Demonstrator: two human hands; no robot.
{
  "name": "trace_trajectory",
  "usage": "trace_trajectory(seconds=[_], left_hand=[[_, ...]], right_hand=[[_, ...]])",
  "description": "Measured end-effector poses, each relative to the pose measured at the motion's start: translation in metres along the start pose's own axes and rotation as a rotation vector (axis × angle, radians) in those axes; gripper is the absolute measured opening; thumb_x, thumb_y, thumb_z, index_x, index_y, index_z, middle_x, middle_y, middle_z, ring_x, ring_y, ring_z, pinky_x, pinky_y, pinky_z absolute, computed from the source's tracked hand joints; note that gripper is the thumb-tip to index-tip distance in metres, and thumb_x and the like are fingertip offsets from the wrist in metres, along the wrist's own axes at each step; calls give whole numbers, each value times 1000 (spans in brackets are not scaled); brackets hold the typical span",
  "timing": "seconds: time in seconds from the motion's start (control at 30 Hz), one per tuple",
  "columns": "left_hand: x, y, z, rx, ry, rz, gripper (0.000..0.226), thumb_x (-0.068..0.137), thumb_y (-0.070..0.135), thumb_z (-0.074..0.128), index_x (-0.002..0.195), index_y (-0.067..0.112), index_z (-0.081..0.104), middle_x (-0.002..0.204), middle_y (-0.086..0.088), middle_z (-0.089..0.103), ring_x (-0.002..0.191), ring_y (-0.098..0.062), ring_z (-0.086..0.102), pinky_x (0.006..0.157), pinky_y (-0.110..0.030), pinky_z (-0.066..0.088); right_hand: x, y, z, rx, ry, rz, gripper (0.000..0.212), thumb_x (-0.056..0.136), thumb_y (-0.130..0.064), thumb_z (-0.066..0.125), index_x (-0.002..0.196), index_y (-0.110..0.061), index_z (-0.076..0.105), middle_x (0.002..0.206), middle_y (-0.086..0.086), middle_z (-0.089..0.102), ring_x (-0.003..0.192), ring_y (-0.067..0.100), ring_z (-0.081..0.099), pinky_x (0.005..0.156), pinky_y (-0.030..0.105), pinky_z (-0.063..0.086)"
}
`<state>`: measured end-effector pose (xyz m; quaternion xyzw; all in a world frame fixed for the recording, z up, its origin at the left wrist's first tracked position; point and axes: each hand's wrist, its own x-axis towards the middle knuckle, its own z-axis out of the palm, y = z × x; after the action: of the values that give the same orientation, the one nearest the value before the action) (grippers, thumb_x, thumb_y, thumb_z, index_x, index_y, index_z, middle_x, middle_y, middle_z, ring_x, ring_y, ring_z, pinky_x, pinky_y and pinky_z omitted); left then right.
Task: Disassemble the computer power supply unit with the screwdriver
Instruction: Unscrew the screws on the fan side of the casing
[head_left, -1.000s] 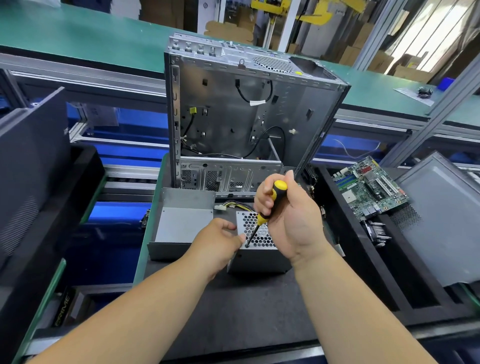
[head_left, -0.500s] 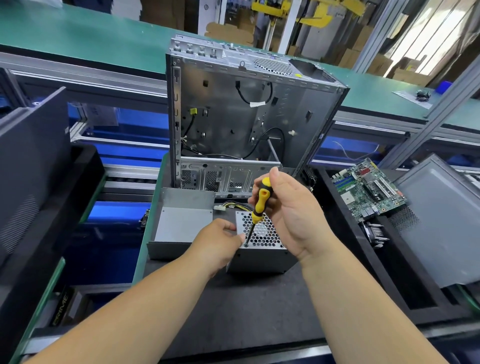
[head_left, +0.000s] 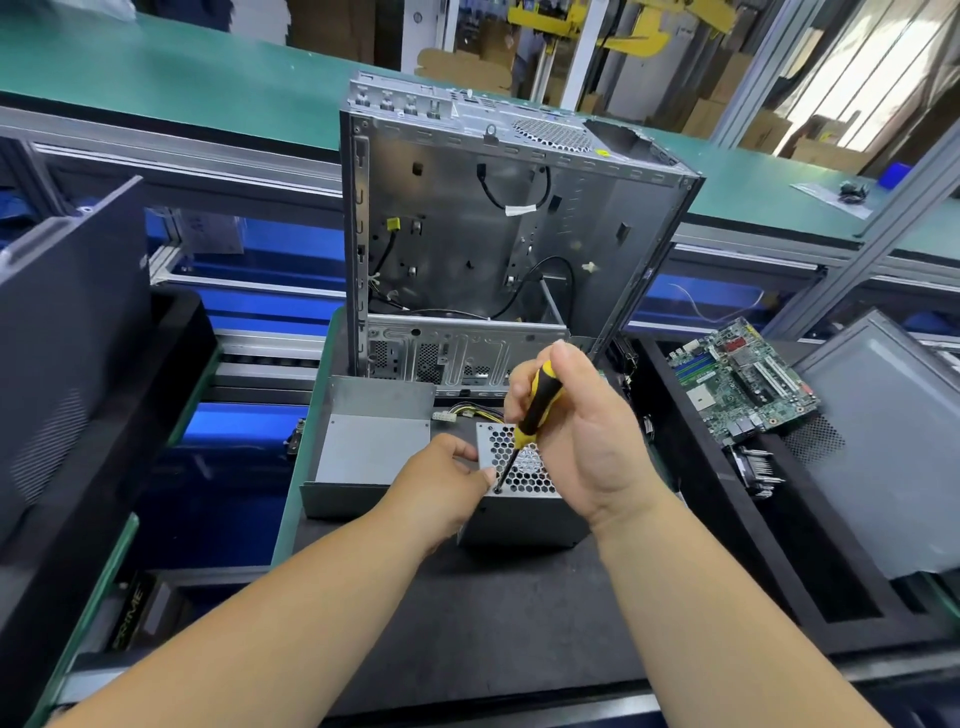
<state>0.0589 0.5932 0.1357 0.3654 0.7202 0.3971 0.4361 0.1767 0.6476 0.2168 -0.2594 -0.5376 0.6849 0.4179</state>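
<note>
The only legible writing is "PRIME" (head_left: 128, 613) on a dark box at 8 o'clock, below the bench edge; the white tag on a cable inside the case (head_left: 498, 228) is too small to read. The PSU (head_left: 524, 499) sits on the black mat (head_left: 493, 623) at centre, grille side up. The right hand (head_left: 582, 436) has its fingers curled round the screwdriver (head_left: 530, 415), whose tip is set at the grille's near-left corner. The left hand (head_left: 441, 483) pinches that corner. A grey cover (head_left: 369, 447) lies just at 9 o'clock of the PSU, the open case stands at 12, and a motherboard (head_left: 743, 379) lies at 3 o'clock.
</note>
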Motion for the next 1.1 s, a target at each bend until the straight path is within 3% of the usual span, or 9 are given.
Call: trace_trajectory(seconds=[0.17, 0.3, 0.43, 0.53, 0.6, 0.7, 0.77, 0.87, 1.1], left_hand=[[1, 0, -1, -20, -5, -5, 18, 89, 30, 70, 95, 29, 52, 94, 3, 63, 84, -8, 58, 61, -22, 40], [0, 0, 0, -24, 2, -8, 18, 89, 29, 71, 94, 28, 54, 92, 2, 64, 83, -10, 59, 62, -23, 40], [-1, 0, 1, -26, 18, 0, 18, 88, 29, 71, 92, 26, 54, 90, 0, 64, 79, -11, 58, 61, -25, 41], [-2, 0, 1, -29, 27, 6, 18, 89, 28, 71, 90, 26, 54, 91, -1, 65, 79, -14, 59, 62, -26, 41], [-2, 1, 1, -22, 28, 9, 18, 89, 28, 71, 90, 26, 53, 90, -1, 64, 80, -16, 58, 65, -27, 41], [-2, 2, 0, -9, 19, 10, 18, 89, 28, 71, 89, 27, 53, 90, -1, 64, 78, -15, 57, 62, -27, 39], [-3, 2, 0, -12, 13, 12, 18, 89, 28, 71, 89, 26, 52, 93, -2, 65, 79, -15, 57, 60, -26, 39], [-4, 1, 0, -13, 7, 17, 17, 89, 28, 70, 90, 25, 53, 94, -2, 65, 83, -16, 59, 62, -26, 40], [-3, -1, 0, 2, -5, 15, 18, 89, 30, 68, 88, 26, 51, 88, -3, 65, 79, -17, 57, 63, -27, 40]], right_hand=[[2, -7, -8, -106, 51, 57, 28, 89, -43, 57, 83, -16, 66, 81, 3, 65, 75, 19, 64, 74, 34, 50], [3, -7, -3, -15, 9, 69, 35, 94, -41, 52, 83, -11, 65, 76, 6, 61, 71, 20, 58, 76, 35, 51], [2, 0, 8, 110, -28, 59, 48, 103, -40, 36, 71, -13, 58, 60, 1, 42, 56, 16, 36, 56, 26, 34], [0, 2, 7, 145, -53, 32, 58, 104, -36, 28, 55, -16, 50, 48, -3, 30, 46, 14, 21, 52, 36, 11], [0, -2, 4, 149, -74, 33, 62, 103, -44, 24, 55, -14, 49, 46, -2, 27, 45, 13, 19, 55, 40, 6], [-2, -5, 0, 175, -73, 46, 37, 95, -40, 39, 74, -11, 49, 53, 1, 33, 50, 16, 25, 58, 36, 15], [-5, -5, -2, 143, -55, 35, 21, 92, -30, 46, 79, -14, 48, 63, 4, 44, 57, 20, 39, 62, 33, 29], [-7, -3, -3, 13, -26, 22, 21, 91, -33, 54, 78, -17, 56, 78, 2, 57, 70, 19, 54, 71, 31, 42], [-9, -5, 2, -57, -25, 44, 29, 88, -42, 59, 82, -17, 71, 77, 2, 65, 71, 17, 63, 64, 22, 49]])
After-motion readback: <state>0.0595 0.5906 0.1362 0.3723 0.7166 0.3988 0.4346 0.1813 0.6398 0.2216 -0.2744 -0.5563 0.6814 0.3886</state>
